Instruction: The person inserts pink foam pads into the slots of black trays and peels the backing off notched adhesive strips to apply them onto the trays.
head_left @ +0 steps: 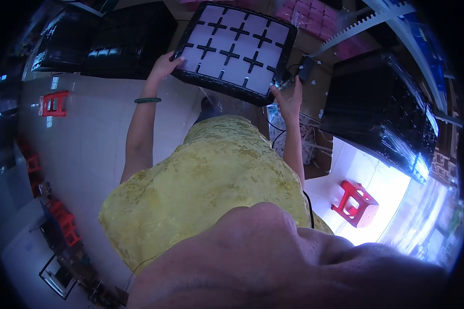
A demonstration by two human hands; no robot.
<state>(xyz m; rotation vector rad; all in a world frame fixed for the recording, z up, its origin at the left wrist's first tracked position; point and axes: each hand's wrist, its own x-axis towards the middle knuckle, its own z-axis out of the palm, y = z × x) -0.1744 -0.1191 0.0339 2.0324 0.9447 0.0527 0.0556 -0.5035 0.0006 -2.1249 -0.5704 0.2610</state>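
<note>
A black tray [230, 88] with a raised rim holds pale lilac panels split up by black cross-shaped dividers. My left hand [165, 66], below a dark green bangle, grips the tray's left edge with the thumb on top of the rim. At the lower right corner is my right hand [290, 100], its thumb touching the rim and its fingers stretched out apart from the thumb. Just right of those fingers lies a small black box-shaped device [305, 68] with a cable.
Black wrapped stacks stand at the left [126, 41] and right [379, 105]. A white toothed frame [363, 28] crosses the upper right. Below my right hand is an open carton [322, 154]. Red stools [355, 203] stand on the floor. Pink trays [309, 18] lie behind.
</note>
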